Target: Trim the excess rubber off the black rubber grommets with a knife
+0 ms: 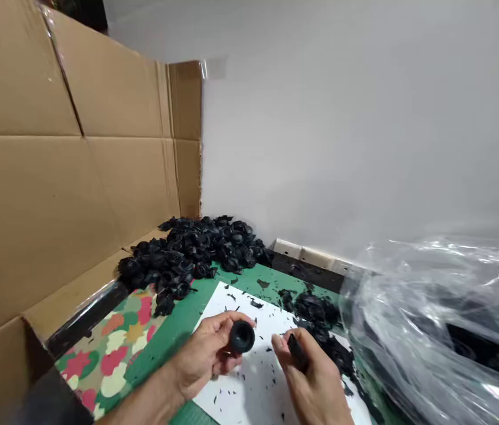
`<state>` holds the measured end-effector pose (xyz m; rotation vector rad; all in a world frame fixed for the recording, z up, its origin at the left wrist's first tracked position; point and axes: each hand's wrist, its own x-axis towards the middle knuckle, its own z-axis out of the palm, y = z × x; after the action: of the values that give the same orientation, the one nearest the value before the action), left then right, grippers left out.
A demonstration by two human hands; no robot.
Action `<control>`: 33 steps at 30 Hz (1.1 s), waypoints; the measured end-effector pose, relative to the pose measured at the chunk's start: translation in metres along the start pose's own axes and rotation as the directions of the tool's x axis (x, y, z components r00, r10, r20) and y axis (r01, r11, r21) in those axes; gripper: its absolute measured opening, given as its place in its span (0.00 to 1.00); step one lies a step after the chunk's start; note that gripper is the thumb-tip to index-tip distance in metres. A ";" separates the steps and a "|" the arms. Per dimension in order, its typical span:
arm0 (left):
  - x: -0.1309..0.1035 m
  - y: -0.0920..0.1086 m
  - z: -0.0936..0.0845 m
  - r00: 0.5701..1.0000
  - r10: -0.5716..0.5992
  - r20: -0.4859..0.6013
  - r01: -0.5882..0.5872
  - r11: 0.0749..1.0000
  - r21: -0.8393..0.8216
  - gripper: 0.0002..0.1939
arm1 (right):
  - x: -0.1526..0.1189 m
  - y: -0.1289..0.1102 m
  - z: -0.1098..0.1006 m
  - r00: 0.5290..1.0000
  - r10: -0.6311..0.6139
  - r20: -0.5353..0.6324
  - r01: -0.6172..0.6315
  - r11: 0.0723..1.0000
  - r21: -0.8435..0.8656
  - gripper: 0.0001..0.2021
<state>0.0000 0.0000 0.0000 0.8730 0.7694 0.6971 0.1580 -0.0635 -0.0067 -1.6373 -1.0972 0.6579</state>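
A round black rubber part (241, 337) with a hollow centre is held between the fingers and thumb of my left hand (207, 351), its opening facing me. To its right, my right hand (309, 375) is closed around a dark piece (296, 350), too covered to name. Both hands are above a white sheet (256, 369) sprinkled with small black scraps. A large pile of black rubber parts (196, 242) lies beyond my left hand. Black trimmings (315, 310) are heaped past my right hand, on the sheet's right edge.
Cardboard (99, 183) stands along the left side, and a pale wall (364, 130) is behind the green work surface (232, 283). Clear plastic bagging (435, 330) bulges at the right. Patterned paper (114, 348) lies at the lower left.
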 end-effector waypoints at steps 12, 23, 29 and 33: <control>0.003 0.002 0.001 0.999 -0.041 0.001 0.041 0.999 -0.026 0.26 | -0.003 0.014 0.016 0.994 -0.059 0.093 0.042 0.983 0.180 0.14; 0.004 0.001 0.001 1.000 -0.028 -0.001 0.028 1.000 0.014 0.28 | -0.005 0.022 0.020 0.658 -0.748 0.091 0.730 0.604 -0.318 0.12; 0.001 0.001 0.003 1.000 0.001 -0.010 -0.001 0.999 0.033 0.28 | -0.005 0.005 0.009 0.470 -0.834 0.289 0.764 0.221 -0.606 0.17; 0.000 0.003 0.007 0.999 0.030 -0.019 -0.029 0.998 0.056 0.28 | -0.005 0.001 0.018 0.416 -0.844 0.338 0.789 0.150 -0.595 0.19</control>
<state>0.0047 -0.0012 0.0059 0.9308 0.7980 0.7141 0.1418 -0.0599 -0.0140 -1.2348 -2.1026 -0.6877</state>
